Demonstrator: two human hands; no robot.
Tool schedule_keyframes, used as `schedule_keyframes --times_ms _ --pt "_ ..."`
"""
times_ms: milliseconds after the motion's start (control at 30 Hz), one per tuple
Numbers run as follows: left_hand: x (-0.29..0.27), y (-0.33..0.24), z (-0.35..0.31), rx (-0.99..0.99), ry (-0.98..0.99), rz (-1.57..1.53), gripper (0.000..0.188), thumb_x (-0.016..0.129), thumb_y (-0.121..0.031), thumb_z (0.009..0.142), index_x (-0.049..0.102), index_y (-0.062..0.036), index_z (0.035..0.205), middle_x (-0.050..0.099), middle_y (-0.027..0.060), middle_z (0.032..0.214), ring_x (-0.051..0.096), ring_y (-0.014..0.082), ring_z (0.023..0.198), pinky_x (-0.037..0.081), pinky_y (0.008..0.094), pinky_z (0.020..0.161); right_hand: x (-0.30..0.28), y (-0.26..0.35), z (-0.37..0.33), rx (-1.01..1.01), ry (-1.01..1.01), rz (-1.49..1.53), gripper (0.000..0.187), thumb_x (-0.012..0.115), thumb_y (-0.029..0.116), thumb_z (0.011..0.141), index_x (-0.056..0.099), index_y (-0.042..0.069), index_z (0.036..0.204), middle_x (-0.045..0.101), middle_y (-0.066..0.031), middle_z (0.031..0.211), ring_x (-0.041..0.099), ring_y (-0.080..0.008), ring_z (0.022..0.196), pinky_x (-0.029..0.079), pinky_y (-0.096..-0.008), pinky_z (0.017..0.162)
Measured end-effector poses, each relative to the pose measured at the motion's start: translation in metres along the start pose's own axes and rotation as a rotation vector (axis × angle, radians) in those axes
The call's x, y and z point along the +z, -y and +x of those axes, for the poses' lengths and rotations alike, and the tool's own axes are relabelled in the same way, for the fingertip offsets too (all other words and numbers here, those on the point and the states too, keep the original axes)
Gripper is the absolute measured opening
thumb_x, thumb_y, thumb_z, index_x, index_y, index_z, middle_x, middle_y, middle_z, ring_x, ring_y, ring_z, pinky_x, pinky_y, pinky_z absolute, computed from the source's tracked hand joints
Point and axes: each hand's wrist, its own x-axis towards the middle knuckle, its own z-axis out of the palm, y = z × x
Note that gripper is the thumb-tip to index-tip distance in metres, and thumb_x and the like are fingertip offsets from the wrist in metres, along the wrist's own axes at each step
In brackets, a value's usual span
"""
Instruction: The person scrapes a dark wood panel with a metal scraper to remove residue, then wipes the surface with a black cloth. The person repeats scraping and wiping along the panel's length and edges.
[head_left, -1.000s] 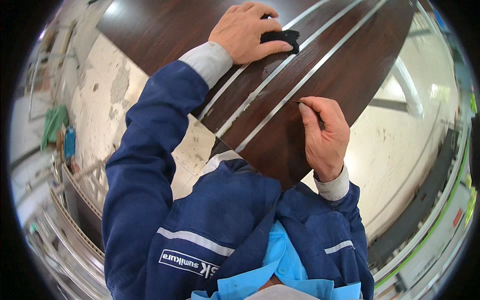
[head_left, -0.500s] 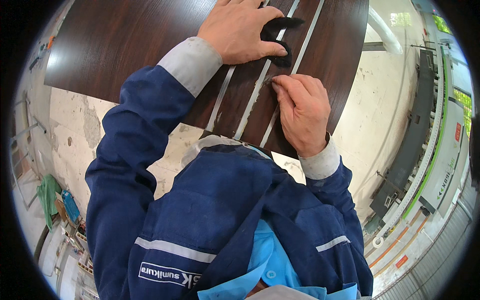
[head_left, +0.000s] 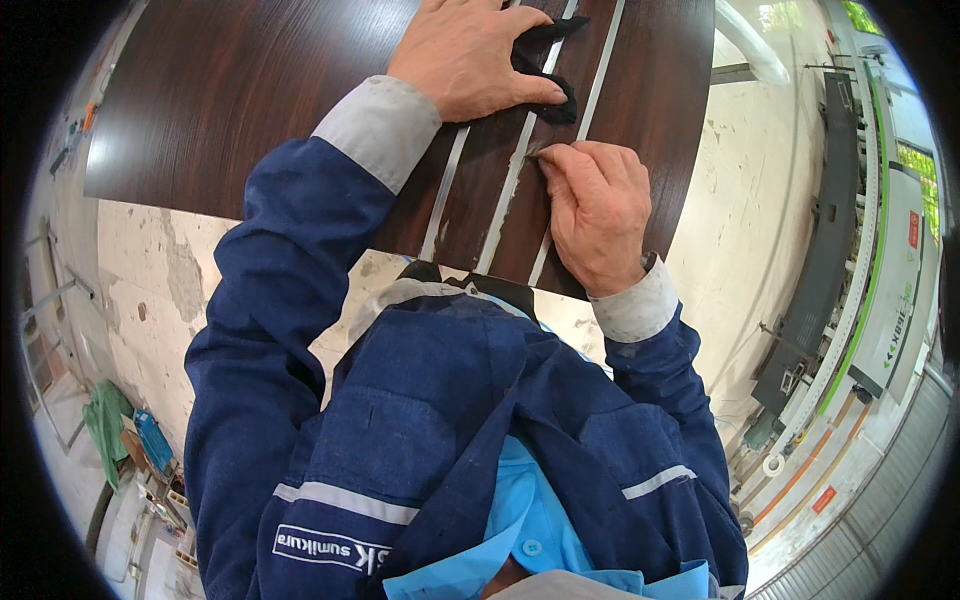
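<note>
A dark brown wood-grain board (head_left: 250, 110) lies in front of me, crossed by three pale strips. Resting on the board, my left hand (head_left: 455, 60) has its thumb and fingers closed on a black cloth (head_left: 562, 105), which bunches over the middle strip (head_left: 507, 195). That strip has ragged, flaky edges below the cloth. Just right of it, my right hand (head_left: 598, 215) is held in a pinch, fingertips close to the strip's edge. A small dark tip shows at those fingertips; what it belongs to is hidden.
The board's near edge runs just ahead of my body. Beneath it is a pale, stained floor (head_left: 165, 270). A long machine (head_left: 895, 270) with a green line and dark bed stands at the right. Green cloth (head_left: 106, 425) and a blue item (head_left: 153, 440) lie at lower left.
My right hand has shifted slightly left and up, its fingertips now nearer the middle strip. My left hand stays on the cloth. The whole view has moved a little.
</note>
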Motion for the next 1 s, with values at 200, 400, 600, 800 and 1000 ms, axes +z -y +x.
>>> schedule_keyframes --times_ms 200,400,600,800,1000 --pt "-0.004 -0.001 -0.001 -0.011 0.015 -0.006 0.079 0.083 -0.059 0.082 0.069 -0.0053 0.138 0.052 0.0268 0.156 0.041 0.0433 0.152 0.026 0.0567 0.129 0.000 -0.001 0.000 -0.005 -0.001 0.001 0.015 0.079 0.010 0.089 0.078 0.011 0.104 0.071 -0.0051 0.099 0.065 -0.0279 0.095 0.048 -0.0428 0.082" --pt "-0.007 -0.003 0.001 -0.006 0.003 0.017 0.079 0.083 -0.059 0.083 0.069 -0.0051 0.138 0.052 0.0267 0.156 0.042 0.0432 0.152 0.026 0.0559 0.129 -0.001 -0.003 0.000 -0.007 -0.007 0.000 0.016 0.079 0.010 0.088 0.078 0.011 0.104 0.071 -0.0048 0.099 0.064 -0.0276 0.097 0.048 -0.0430 0.083" --pt "-0.009 -0.004 -0.003 -0.017 0.033 -0.024 0.078 0.083 -0.059 0.083 0.069 -0.0052 0.138 0.052 0.0265 0.156 0.041 0.0433 0.152 0.026 0.0550 0.128 -0.001 -0.002 -0.001 -0.029 0.030 0.016 0.017 0.079 0.009 0.087 0.078 0.011 0.104 0.072 -0.0051 0.099 0.065 -0.0278 0.097 0.048 -0.0434 0.083" --pt "0.000 0.001 0.002 -0.004 0.009 -0.002 0.078 0.084 -0.058 0.083 0.068 -0.0056 0.139 0.051 0.0263 0.157 0.040 0.0428 0.153 0.026 0.0547 0.129 -0.005 0.001 -0.001 -0.024 0.028 0.025 0.016 0.079 0.007 0.088 0.078 0.009 0.104 0.072 -0.0062 0.099 0.065 -0.0287 0.097 0.048 -0.0430 0.083" --pt "-0.010 -0.006 -0.003 -0.016 0.019 -0.012 0.078 0.083 -0.059 0.083 0.068 -0.0058 0.139 0.051 0.0261 0.157 0.040 0.0423 0.153 0.025 0.0546 0.129 -0.004 0.001 0.001 -0.021 -0.001 0.018 0.014 0.078 0.006 0.090 0.077 0.008 0.104 0.073 -0.0068 0.099 0.066 -0.0290 0.096 0.049 -0.0425 0.084"
